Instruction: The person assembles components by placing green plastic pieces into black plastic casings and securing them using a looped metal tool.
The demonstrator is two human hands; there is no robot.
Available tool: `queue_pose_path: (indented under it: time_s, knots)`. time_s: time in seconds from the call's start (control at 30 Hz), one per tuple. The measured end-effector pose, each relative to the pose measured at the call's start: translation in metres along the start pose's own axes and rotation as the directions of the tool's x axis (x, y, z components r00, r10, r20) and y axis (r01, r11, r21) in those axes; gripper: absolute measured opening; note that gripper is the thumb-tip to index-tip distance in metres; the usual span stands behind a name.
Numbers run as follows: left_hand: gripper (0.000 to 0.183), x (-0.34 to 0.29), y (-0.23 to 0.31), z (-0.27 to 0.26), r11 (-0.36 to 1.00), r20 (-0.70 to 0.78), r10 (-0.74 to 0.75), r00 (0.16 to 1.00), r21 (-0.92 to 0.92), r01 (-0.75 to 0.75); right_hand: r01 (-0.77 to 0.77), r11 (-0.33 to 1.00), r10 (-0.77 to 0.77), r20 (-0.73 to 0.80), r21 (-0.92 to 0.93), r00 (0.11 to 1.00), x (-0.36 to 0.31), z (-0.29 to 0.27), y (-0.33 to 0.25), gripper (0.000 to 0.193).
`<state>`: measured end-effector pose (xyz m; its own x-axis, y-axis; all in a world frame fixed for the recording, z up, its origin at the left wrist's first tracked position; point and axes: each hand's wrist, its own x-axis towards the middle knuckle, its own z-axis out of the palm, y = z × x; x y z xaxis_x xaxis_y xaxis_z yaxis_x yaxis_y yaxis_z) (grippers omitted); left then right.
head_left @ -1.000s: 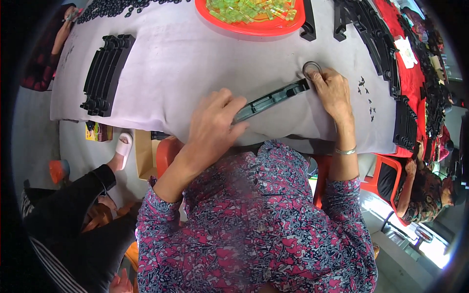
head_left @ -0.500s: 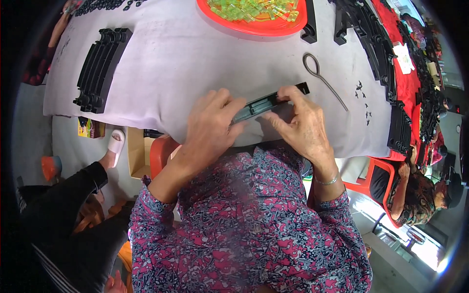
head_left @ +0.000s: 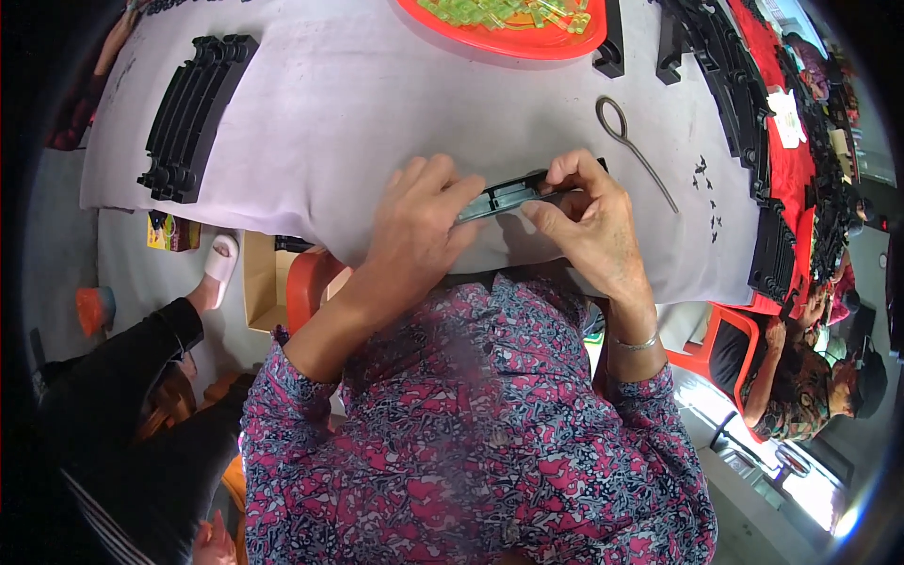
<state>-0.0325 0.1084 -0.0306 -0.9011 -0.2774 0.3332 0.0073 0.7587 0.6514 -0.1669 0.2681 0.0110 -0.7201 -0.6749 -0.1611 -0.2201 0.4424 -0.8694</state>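
Note:
A long black plastic part (head_left: 513,195) with a hollow channel along it is held between my two hands, just above the near edge of the cloth-covered table. My left hand (head_left: 422,209) grips its left end, the fingers covering that end. Thumb and forefinger of my right hand (head_left: 595,221) pinch it near its right end; whether a small piece sits between those fingertips cannot be made out. To the right of my right hand lies a metal rod tool (head_left: 636,151) with a looped handle.
A red tray (head_left: 527,42) of yellow-green clear pieces stands at the far middle. Black plastic parts lie stacked at left (head_left: 196,118) and along the right edge (head_left: 730,94). Small black clips (head_left: 706,198) are scattered at right. Other people sit at both sides.
My right hand's fingers have shifted a little along the black part, and its thumb has come nearer the part. The view has moved slightly.

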Motion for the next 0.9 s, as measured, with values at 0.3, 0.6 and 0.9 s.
queue_pose_path:
  time_s: [0.3,0.6,0.9]
  knots:
    - [0.036,0.003,-0.006,-0.003,0.999,-0.044,0.032,0.999,0.002,-0.032,0.530,0.719,-0.456,0.271,-0.449,0.848,0.010,-0.010,-0.023,0.028]
    - [0.035,-0.003,-0.007,0.002,0.999,-0.017,0.028,0.999,-0.021,-0.028,0.776,0.490,-0.439,0.656,-0.398,0.614,0.031,-0.003,-0.036,0.010]
    - [0.033,-0.004,-0.010,0.004,1.000,0.051,-0.007,0.999,-0.002,0.007,0.819,0.458,-0.399,0.743,-0.346,0.537,0.042,0.000,-0.042,0.010]
